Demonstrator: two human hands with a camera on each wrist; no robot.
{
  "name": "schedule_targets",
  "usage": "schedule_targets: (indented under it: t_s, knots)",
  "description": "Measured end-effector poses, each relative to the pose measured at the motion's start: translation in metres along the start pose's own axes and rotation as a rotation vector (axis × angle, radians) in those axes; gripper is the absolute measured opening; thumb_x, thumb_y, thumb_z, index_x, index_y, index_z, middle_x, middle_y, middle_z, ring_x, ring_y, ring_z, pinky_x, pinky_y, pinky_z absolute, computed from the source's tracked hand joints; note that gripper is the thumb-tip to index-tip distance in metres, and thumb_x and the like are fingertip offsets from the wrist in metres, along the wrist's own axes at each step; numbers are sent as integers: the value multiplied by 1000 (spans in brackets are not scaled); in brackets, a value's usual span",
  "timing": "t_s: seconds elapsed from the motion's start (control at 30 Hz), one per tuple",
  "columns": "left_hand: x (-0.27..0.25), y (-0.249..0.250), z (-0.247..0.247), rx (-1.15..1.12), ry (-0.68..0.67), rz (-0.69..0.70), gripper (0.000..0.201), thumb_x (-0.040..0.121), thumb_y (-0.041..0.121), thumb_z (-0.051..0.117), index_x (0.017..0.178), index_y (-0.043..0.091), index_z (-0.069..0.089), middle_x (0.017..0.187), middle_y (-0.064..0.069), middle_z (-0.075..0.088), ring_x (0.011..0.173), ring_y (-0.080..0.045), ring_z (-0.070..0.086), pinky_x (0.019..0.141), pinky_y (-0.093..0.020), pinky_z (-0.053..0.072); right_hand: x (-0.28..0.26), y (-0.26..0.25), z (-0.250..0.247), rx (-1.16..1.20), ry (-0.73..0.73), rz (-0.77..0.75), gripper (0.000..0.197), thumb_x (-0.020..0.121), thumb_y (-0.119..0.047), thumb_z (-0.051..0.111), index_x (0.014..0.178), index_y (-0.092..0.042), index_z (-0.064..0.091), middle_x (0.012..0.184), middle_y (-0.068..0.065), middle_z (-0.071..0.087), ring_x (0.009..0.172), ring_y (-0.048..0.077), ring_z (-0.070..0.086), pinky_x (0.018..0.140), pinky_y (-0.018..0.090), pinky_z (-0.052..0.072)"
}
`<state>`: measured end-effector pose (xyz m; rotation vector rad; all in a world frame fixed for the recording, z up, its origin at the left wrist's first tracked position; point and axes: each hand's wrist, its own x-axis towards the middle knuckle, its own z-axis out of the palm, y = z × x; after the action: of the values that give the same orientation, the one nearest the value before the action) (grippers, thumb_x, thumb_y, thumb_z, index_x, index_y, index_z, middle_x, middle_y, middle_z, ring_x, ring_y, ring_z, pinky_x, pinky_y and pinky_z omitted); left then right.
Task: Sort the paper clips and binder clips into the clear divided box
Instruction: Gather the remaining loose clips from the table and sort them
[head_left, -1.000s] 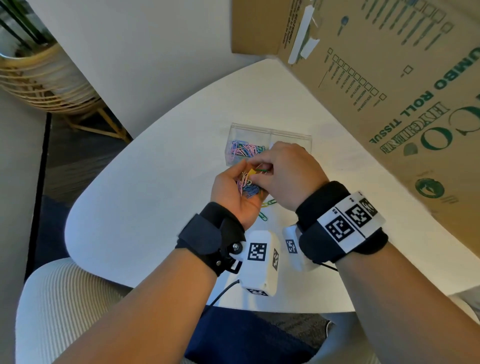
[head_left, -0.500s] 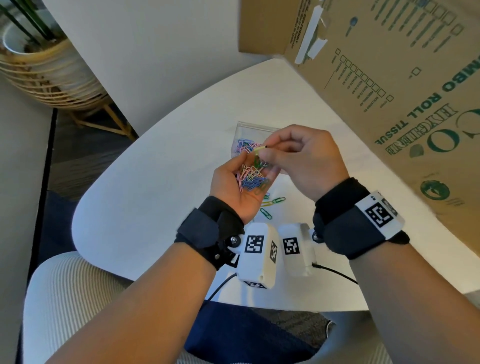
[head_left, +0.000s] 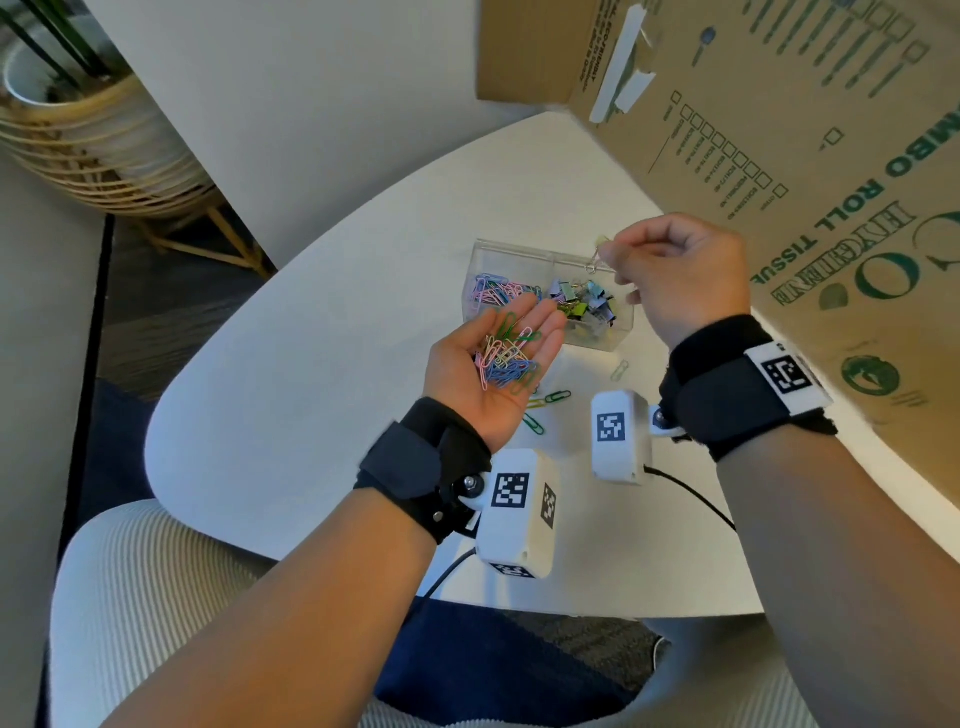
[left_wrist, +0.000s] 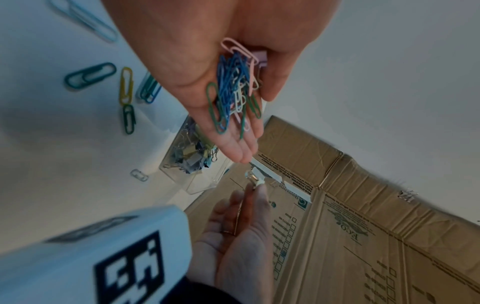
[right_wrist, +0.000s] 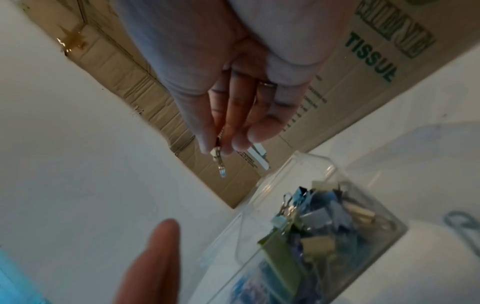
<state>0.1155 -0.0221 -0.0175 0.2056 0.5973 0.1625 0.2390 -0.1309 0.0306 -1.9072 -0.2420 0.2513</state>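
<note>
On the white table stands the clear divided box. Its left compartment holds coloured paper clips and its right one binder clips. My left hand lies palm up, fingers straight, just in front of the box, carrying a heap of paper clips; the same heap fills the left wrist view. My right hand pinches a small pale binder clip by its wire handle above the far edge of the right compartment. The pinched clip hangs from thumb and fingers over the box.
Several loose paper clips lie on the table in front of the box, one more to their right. A big cardboard carton leans over the table's right side. A woven planter stands on the floor at far left.
My right hand has lifted the binder clip off the left palm and carried it right and away, over the box's right compartment. The left hand has flattened out.
</note>
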Motion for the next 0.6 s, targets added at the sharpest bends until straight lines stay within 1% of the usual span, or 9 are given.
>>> schedule_targets:
  t_s: [0.07,0.13,0.17,0.3,0.37,0.43,0.47,0.53,0.6]
  knots:
    - [-1,1,-1,8,2,2,34,99,20,38,112,-4,59,101,-21,70,95,-32,67,87,-40,53,5,6,-2,-133,-22,-6,9,77,-20,77,77,-25,70,79,-7,71,65,3,60,70,26,53]
    - [-1,1,-2,7,4,5,34,99,20,39,111,-4,60,100,-21,70,95,-32,67,90,-39,53,3,8,-2,-302,-71,-36,10,78,-27,76,87,-28,71,92,-11,69,74,6,57,79,28,51]
    - [-1,1,-2,6,6,7,34,99,20,38,112,-4,59,101,-21,70,96,-32,66,91,-40,52,0,7,0,-346,-98,-65,13,78,-29,75,90,-29,71,92,-10,68,72,6,55,78,27,49]
    - [-1,-2,-4,-31,4,12,37,99,21,38,119,-3,57,108,-20,67,93,-31,67,85,-39,55,-28,-6,13,-329,-313,-110,10,78,-26,76,87,-23,73,68,-6,68,58,3,59,68,24,51]
    - [-1,-3,-4,-3,-22,14,42,99,24,36,130,1,51,119,-17,62,99,-30,65,85,-36,54,-40,-11,17,-318,-393,-96,10,77,-23,77,86,-22,72,68,-5,71,58,1,64,68,22,54]
    - [-1,-5,-3,15,-45,9,47,97,26,34,137,3,45,124,-15,58,102,-29,62,92,-35,48,-48,-17,17,-366,-425,-123,16,73,-22,80,86,-26,72,77,-6,72,68,4,65,72,17,52]
    - [-2,-7,-2,-1,-53,5,48,97,27,35,137,3,44,120,-15,58,101,-29,61,94,-36,46,-51,-21,18,-440,-458,-151,24,71,-23,81,92,-29,72,83,-7,71,75,6,64,75,16,50]
    - [-1,-9,-2,-39,-71,7,45,98,27,35,135,3,46,112,-14,60,102,-29,62,91,-38,51,-58,-25,21,-618,-536,-211,48,71,-25,81,116,-33,67,91,-12,64,84,9,60,82,18,45]
    - [0,-10,-4,-41,-75,12,45,99,28,35,135,3,48,126,-15,56,122,-29,53,98,-39,48,-61,-25,24,-719,-575,-259,62,72,-25,79,130,-33,57,99,-11,59,93,11,56,89,23,43]
